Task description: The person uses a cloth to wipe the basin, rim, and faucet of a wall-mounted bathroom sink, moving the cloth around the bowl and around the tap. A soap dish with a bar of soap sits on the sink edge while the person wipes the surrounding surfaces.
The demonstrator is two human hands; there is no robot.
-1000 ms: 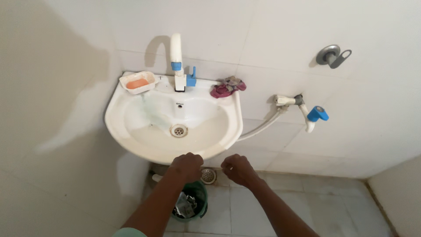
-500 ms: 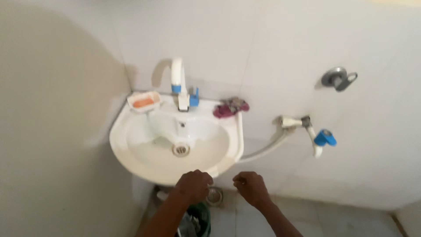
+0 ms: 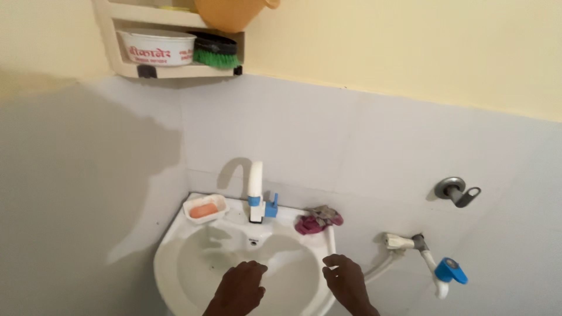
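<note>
Over the white basin [image 3: 175, 257], both hands hover empty: left hand [image 3: 241, 288] loosely curled, right hand [image 3: 345, 281] half open at the rim. Hands look poised for washing; reaching the blue tap lever [image 3: 271, 207] seems next. Beyond lie the soap dish [image 3: 205, 209], a crumpled cloth [image 3: 319, 219], and the high shelf [image 3: 170, 71].

Both hands hang over the white washbasin [image 3: 170, 257] with loosely curled, empty fingers: the left hand [image 3: 241, 287] above the bowl, the right hand [image 3: 345, 282] over its right rim. Behind them stands a white tap with a blue lever [image 3: 257, 202]. A soap dish holding orange soap [image 3: 205, 209] sits on the back left corner, a crumpled pink cloth [image 3: 319, 220] on the back right. A corner shelf [image 3: 170, 71] above carries a white tub [image 3: 156, 47] and a green brush [image 3: 215, 52]. A wall tap with a blue handle [image 3: 436, 266] lies to the right.
</note>
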